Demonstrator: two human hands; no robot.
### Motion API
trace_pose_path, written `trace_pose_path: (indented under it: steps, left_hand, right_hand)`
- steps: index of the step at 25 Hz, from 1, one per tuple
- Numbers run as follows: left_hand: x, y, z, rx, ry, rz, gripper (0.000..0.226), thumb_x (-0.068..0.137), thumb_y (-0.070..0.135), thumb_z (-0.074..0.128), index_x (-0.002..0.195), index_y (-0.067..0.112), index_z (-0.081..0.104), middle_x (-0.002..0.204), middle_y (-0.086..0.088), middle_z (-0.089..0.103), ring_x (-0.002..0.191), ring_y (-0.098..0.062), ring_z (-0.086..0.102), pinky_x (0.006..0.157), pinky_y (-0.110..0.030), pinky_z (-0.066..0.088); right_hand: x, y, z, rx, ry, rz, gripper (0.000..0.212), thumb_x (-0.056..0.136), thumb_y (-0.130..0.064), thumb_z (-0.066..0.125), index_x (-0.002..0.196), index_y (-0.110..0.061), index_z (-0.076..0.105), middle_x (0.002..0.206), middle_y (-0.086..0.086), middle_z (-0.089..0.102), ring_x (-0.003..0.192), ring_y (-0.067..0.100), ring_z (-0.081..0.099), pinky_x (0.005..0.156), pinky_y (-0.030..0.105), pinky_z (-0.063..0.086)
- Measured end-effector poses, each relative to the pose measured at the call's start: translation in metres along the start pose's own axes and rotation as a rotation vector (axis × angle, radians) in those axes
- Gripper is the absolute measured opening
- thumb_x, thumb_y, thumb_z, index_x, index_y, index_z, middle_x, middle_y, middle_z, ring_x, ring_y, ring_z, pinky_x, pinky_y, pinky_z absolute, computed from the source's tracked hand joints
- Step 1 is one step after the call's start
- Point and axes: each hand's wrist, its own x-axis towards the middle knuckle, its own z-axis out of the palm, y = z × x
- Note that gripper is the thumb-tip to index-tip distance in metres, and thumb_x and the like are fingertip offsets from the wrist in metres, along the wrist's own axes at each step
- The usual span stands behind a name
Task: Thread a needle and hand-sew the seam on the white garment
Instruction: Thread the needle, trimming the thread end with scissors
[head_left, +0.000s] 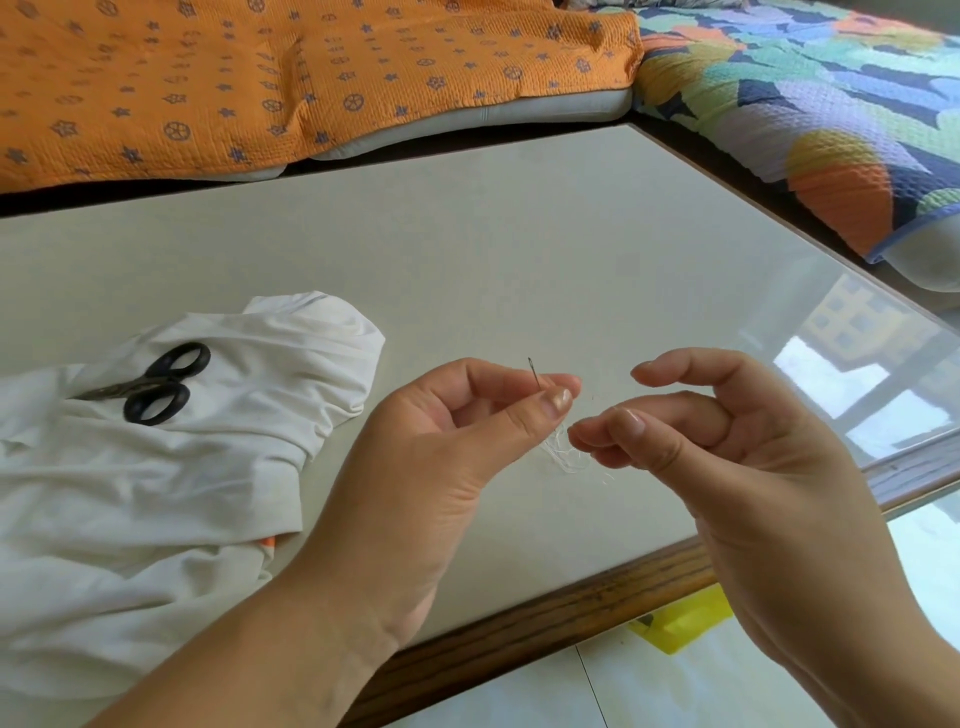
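Left hand (431, 441): pinched the needle (534, 371) upright, eye up, above the table's (467, 249) near edge.
Right hand (727, 457): thumb and curled fingers pinched the white thread (563, 454).
White garment (156, 493): lay at the table's left edge, with the scissors (150, 387) on top.

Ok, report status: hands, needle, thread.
Left hand pinches thin metal needle, eye up. Right hand by loose white thread, grip unclear. Black-handled scissors lie on crumpled white garment, aside.

One view only: taken from head height, angled forward and down, close over the bench (467, 249).
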Motion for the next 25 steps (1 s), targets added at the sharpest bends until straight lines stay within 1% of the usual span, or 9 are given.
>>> trace_pose_path:
  steps: [4, 8, 10, 13, 15, 17, 21, 23, 25]
  left_hand:
    - [0.0020, -0.0010, -0.0025, 0.005, 0.045, 0.011, 0.021, 0.052, 0.033, 0.077, 0.069, 0.022, 0.072, 0.088, -0.001, 0.077, 0.086, -0.007, 0.071, 0.084, -0.025, 0.046]
    - [0.0041, -0.0025, -0.0039, 0.004, 0.052, 0.040, 0.023, 0.051, 0.031, 0.077, 0.070, 0.020, 0.070, 0.079, -0.001, 0.075, 0.079, -0.006, 0.070, 0.073, -0.015, 0.051]
    - [0.0044, -0.0023, -0.0046, 0.005, 0.052, 0.054, 0.021, 0.051, 0.031, 0.077, 0.068, 0.021, 0.070, 0.078, -0.001, 0.075, 0.078, -0.007, 0.070, 0.070, -0.012, 0.050]
    - [0.0038, -0.0011, -0.0049, 0.039, 0.053, 0.090, 0.016, 0.054, 0.030, 0.077, 0.067, 0.023, 0.072, 0.079, -0.002, 0.076, 0.079, -0.008, 0.071, 0.071, -0.011, 0.050]
    - [0.0033, -0.0009, -0.0050, 0.070, 0.049, 0.103, 0.012, 0.057, 0.027, 0.077, 0.067, 0.024, 0.073, 0.079, -0.002, 0.076, 0.079, -0.009, 0.072, 0.073, -0.011, 0.050]
    - [0.0030, -0.0013, -0.0051, 0.118, 0.029, 0.111, 0.010, 0.060, 0.028, 0.077, 0.069, 0.025, 0.073, 0.081, -0.002, 0.077, 0.082, -0.010, 0.073, 0.074, -0.012, 0.051]
    - [0.0010, -0.0036, -0.0059, 0.238, 0.010, 0.149, 0.009, 0.067, 0.033, 0.077, 0.074, 0.028, 0.073, 0.083, 0.002, 0.076, 0.085, -0.013, 0.073, 0.080, -0.024, 0.052]
    - [0.0003, -0.0041, -0.0057, 0.265, 0.026, 0.162, 0.012, 0.069, 0.032, 0.083, 0.074, 0.029, 0.073, 0.082, 0.003, 0.076, 0.084, -0.014, 0.072, 0.080, -0.026, 0.052]
    - [0.0014, -0.0047, -0.0062, 0.277, 0.038, 0.165, 0.010, 0.069, 0.031, 0.082, 0.074, 0.031, 0.073, 0.081, 0.004, 0.076, 0.084, -0.014, 0.072, 0.081, -0.026, 0.053]
  right_hand:
    - [-0.0012, -0.0007, 0.0015, 0.021, -0.023, 0.021, 0.024, 0.059, -0.023, 0.074, 0.082, -0.022, 0.066, 0.074, 0.015, 0.075, 0.071, 0.022, 0.071, 0.066, 0.019, 0.053]
    - [-0.0023, -0.0003, 0.0016, 0.024, -0.036, 0.035, 0.021, 0.059, -0.024, 0.074, 0.079, -0.030, 0.069, 0.074, 0.015, 0.075, 0.072, 0.024, 0.071, 0.066, 0.020, 0.052]
    - [-0.0020, -0.0011, 0.0015, -0.005, -0.031, 0.058, 0.025, 0.060, -0.026, 0.073, 0.084, -0.024, 0.067, 0.075, 0.014, 0.075, 0.071, 0.023, 0.071, 0.065, 0.021, 0.053]
    - [0.0002, -0.0032, 0.0007, -0.233, 0.003, 0.108, 0.047, 0.066, -0.040, 0.072, 0.109, -0.026, 0.061, 0.091, 0.000, 0.076, 0.068, 0.022, 0.073, 0.053, 0.028, 0.052]
    - [0.0006, -0.0051, -0.0001, -0.338, 0.069, 0.071, 0.043, 0.077, -0.046, 0.074, 0.115, -0.030, 0.060, 0.104, -0.010, 0.073, 0.059, 0.025, 0.070, 0.044, 0.026, 0.047]
    - [-0.0010, -0.0051, 0.0008, -0.266, 0.043, 0.041, 0.033, 0.082, -0.035, 0.066, 0.113, -0.026, 0.064, 0.107, -0.010, 0.073, 0.054, 0.027, 0.068, 0.041, 0.022, 0.045]
    - [-0.0036, 0.0005, 0.0076, -0.040, -0.160, 0.208, 0.033, 0.072, -0.019, 0.077, 0.104, -0.011, 0.071, 0.090, 0.011, 0.076, 0.069, 0.031, 0.073, 0.057, 0.027, 0.057]
    - [-0.0031, 0.0023, 0.0072, -0.022, -0.158, 0.250, 0.032, 0.065, -0.020, 0.073, 0.093, -0.007, 0.074, 0.081, 0.016, 0.075, 0.071, 0.028, 0.074, 0.061, 0.025, 0.057]
    - [-0.0017, 0.0029, 0.0061, -0.032, -0.116, 0.241, 0.024, 0.064, -0.022, 0.072, 0.081, -0.007, 0.075, 0.073, 0.015, 0.073, 0.065, 0.023, 0.071, 0.057, 0.022, 0.054]
